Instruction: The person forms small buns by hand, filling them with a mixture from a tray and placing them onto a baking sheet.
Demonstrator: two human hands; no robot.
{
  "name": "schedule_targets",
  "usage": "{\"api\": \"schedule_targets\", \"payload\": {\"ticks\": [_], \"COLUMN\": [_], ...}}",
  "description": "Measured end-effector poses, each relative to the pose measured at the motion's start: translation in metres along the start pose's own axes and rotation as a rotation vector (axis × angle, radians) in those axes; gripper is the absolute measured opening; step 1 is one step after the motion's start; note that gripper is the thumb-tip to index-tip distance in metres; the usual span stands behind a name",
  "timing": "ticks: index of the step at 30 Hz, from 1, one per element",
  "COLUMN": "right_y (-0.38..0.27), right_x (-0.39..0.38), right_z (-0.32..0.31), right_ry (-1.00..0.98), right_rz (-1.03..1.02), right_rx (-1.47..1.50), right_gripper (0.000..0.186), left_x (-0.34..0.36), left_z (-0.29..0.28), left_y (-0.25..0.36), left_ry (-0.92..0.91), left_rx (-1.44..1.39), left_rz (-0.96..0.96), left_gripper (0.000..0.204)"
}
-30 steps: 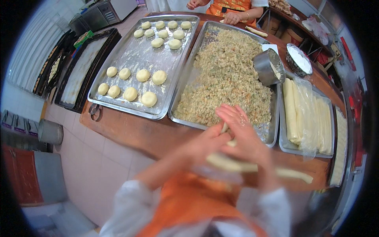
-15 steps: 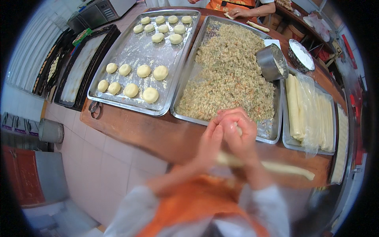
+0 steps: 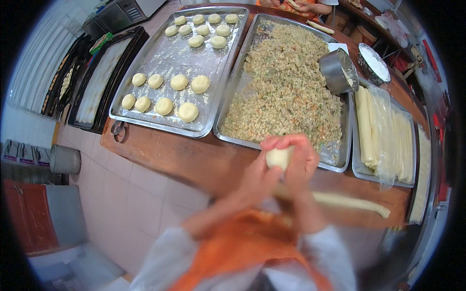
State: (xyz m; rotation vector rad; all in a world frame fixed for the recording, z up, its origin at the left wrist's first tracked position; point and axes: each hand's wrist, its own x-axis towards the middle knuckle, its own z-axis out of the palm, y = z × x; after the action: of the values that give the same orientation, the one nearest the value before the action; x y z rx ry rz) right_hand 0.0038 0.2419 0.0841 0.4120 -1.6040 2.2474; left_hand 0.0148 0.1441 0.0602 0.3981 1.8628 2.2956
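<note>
Between my hands sits a smooth, pale dough ball, held above the near edge of the table. My left hand cups it from the left with the fingers bent round it. My right hand curls over its far and right side. Just beyond my fingers lies a metal tray of crumbly filling flecked with green and orange. A long dough rope runs across the table under my right forearm. To the left, a floured tray carries several round dough pieces in two groups.
A metal scoop rests on the filling's right side. Farther right stand a tray of dough lengths under plastic and a bowl of white powder. A metal ring cutter lies at the table's left corner. Another person's hands work at the far side.
My hands have turned and parted slightly, so the dough ball between them now shows as a smooth round. Across the table, the other person's hands have lifted a piece of dough.
</note>
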Motion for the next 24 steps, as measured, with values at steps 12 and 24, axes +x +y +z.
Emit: {"api": "schedule_targets", "payload": {"ticks": [12, 24], "right_y": [-0.002, -0.007], "right_x": [-0.01, -0.01], "right_z": [0.021, 0.018], "right_ry": [0.093, 0.128], "right_rz": [-0.007, 0.091], "right_rx": [-0.06, 0.155], "right_gripper": [0.013, 0.019], "left_x": [0.005, 0.001], "left_z": [0.009, 0.004], "left_y": [0.013, 0.012], "left_ry": [0.193, 0.132], "left_rx": [-0.007, 0.014], "left_rz": [-0.01, 0.096], "left_gripper": [0.032, 0.043]}}
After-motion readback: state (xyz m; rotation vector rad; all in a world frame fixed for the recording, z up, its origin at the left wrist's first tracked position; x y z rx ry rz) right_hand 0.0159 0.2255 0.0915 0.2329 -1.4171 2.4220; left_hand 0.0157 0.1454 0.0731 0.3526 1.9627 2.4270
